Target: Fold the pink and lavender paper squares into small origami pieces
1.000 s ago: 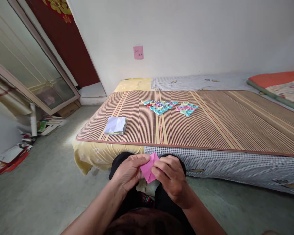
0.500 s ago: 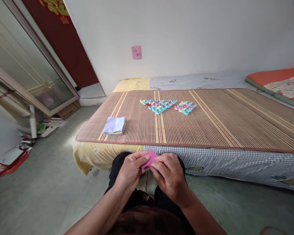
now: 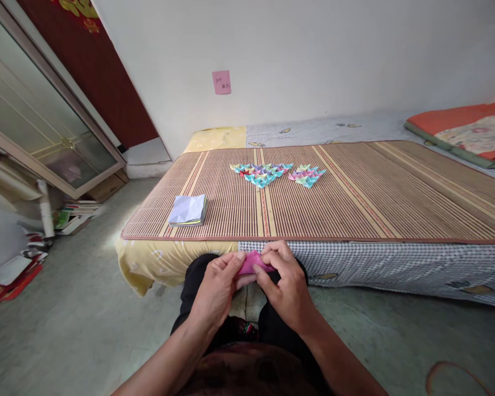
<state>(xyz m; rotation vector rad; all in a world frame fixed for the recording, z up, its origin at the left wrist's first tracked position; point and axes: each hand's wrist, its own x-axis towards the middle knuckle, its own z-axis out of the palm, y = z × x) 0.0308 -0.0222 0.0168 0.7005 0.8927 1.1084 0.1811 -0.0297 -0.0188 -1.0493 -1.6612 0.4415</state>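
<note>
Over my lap, between both hands, is a small piece of pink folded paper [image 3: 251, 262]. My left hand [image 3: 221, 283] pinches its left side, thumb on top and fingers beneath. On the other side, my right hand [image 3: 284, 280] grips the right part between thumb and bent fingers. On the striped mat [image 3: 226, 220] ahead lie rows of small folded paper boats in many colours: a larger group [image 3: 262, 174] and a smaller group [image 3: 307, 175] to its right. A stack of square paper [image 3: 188, 209], pale lilac on top, rests near the mat's front left.
The mat covers a bed with a yellow and checked sheet [image 3: 355, 269]. Folded orange bedding [image 3: 441, 116] is at the far right. A pink note [image 3: 221, 82] sticks to the wall. Books [image 3: 76, 212] and a glass-panelled door [image 3: 37, 99] stand left. A thin loop [image 3: 457, 366] shows at bottom right.
The pink paper now looks flatter and wider. My right fingers have lifted and spread along its top edge, the thumb pressing its front. The whole view has shifted slightly.
</note>
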